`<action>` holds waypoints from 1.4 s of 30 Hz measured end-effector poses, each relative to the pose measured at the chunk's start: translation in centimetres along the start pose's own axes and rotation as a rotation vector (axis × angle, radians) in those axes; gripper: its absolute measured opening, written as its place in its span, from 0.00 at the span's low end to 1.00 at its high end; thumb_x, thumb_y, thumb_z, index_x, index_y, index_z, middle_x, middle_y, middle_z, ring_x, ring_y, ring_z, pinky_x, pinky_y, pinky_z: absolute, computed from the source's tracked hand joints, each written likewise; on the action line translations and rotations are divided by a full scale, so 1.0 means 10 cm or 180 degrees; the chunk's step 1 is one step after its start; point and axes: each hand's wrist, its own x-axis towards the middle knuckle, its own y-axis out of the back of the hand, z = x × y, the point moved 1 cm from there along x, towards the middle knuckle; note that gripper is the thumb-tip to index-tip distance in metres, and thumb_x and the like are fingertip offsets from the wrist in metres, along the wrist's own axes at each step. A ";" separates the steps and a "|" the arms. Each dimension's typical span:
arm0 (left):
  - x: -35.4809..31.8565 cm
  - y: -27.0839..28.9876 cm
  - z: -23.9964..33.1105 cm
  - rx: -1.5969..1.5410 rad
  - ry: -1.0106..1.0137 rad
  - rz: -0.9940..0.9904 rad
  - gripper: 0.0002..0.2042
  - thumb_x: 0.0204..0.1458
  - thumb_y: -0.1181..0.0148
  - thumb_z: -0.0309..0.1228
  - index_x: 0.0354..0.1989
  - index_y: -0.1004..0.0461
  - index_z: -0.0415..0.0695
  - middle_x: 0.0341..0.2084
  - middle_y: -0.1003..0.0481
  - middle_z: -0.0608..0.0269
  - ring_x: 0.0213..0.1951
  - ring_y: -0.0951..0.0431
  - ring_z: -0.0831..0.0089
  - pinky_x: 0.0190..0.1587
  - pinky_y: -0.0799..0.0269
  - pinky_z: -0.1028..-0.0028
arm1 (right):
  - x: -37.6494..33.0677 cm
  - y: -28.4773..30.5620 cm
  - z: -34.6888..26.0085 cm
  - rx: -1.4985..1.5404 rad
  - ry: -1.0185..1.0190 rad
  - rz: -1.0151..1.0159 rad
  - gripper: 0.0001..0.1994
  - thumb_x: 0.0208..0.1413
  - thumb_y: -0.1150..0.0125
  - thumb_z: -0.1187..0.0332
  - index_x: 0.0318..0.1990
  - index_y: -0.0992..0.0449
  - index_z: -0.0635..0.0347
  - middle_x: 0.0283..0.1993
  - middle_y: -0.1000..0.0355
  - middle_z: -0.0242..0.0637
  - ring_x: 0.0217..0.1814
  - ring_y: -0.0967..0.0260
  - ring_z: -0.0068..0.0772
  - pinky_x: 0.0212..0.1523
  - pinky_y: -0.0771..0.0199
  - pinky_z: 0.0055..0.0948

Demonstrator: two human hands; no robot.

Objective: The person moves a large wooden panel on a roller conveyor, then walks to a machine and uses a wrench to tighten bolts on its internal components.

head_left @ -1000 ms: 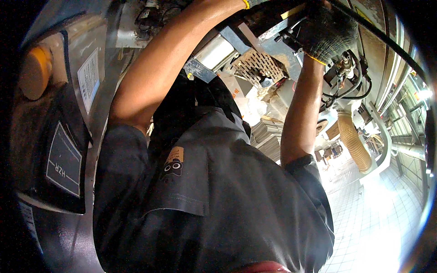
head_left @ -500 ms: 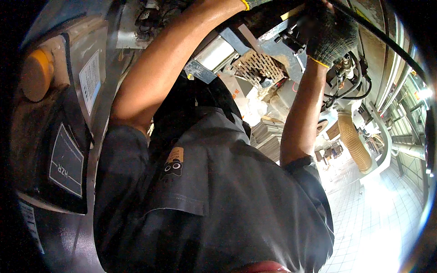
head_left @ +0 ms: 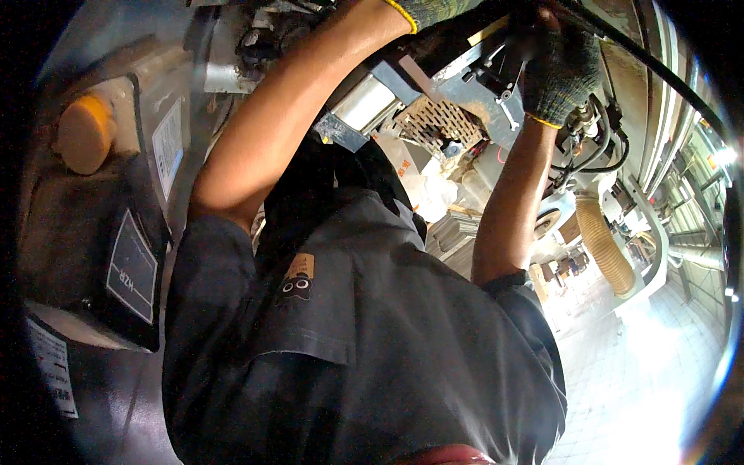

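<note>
Both arms reach overhead into the machine head. The right hand [head_left: 559, 68], in a knit glove, is closed around a black fitting [head_left: 496, 74] on the grey bracket [head_left: 473, 101]. The left hand [head_left: 434, 9] is cut off at the frame edge; its grip cannot be told. Judged step: adjusting the fitting; next needs a steady hold clear of the black hose [head_left: 643, 62]

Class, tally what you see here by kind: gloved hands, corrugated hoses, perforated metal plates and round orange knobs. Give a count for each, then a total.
Gloved hands: 2 (left hand, right hand)
Corrugated hose: 1
Perforated metal plate: 1
Round orange knob: 1
Total: 5
</note>
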 end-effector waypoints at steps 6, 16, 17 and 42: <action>-0.01 0.03 0.13 0.0508 0.0240 -0.0605 0.07 0.51 0.42 0.35 0.34 0.23 0.47 0.37 0.24 0.56 0.47 0.27 0.59 0.53 0.33 0.58 | 0.07 -0.11 -0.13 -0.0585 0.0439 0.0335 0.07 0.57 0.28 0.68 0.39 0.15 0.61 0.36 0.16 0.36 0.38 0.22 0.27 0.45 0.23 0.30; 0.10 0.14 0.20 0.0130 0.0617 -0.0839 0.15 0.44 0.34 0.41 0.40 0.22 0.49 0.40 0.25 0.60 0.49 0.28 0.58 0.57 0.38 0.53 | 0.03 -0.19 -0.22 -0.0083 0.0017 0.0625 0.05 0.56 0.27 0.71 0.39 0.14 0.59 0.35 0.17 0.32 0.35 0.23 0.24 0.41 0.24 0.26; 0.11 0.12 0.17 0.0135 0.0600 -0.0857 0.16 0.44 0.33 0.41 0.40 0.22 0.49 0.40 0.25 0.60 0.50 0.28 0.57 0.57 0.38 0.53 | 0.03 -0.19 -0.27 0.0086 -0.0209 0.0618 0.04 0.57 0.27 0.71 0.38 0.14 0.59 0.35 0.17 0.32 0.35 0.23 0.24 0.41 0.24 0.26; -0.01 0.03 0.39 0.0223 0.0806 -0.1671 0.16 0.53 0.35 0.42 0.47 0.21 0.50 0.37 0.18 0.58 0.42 0.20 0.57 0.54 0.35 0.49 | 0.25 0.16 -0.21 -0.0842 0.0432 -0.0621 0.07 0.61 0.33 0.65 0.44 0.15 0.50 0.43 0.16 0.34 0.42 0.18 0.37 0.46 0.21 0.33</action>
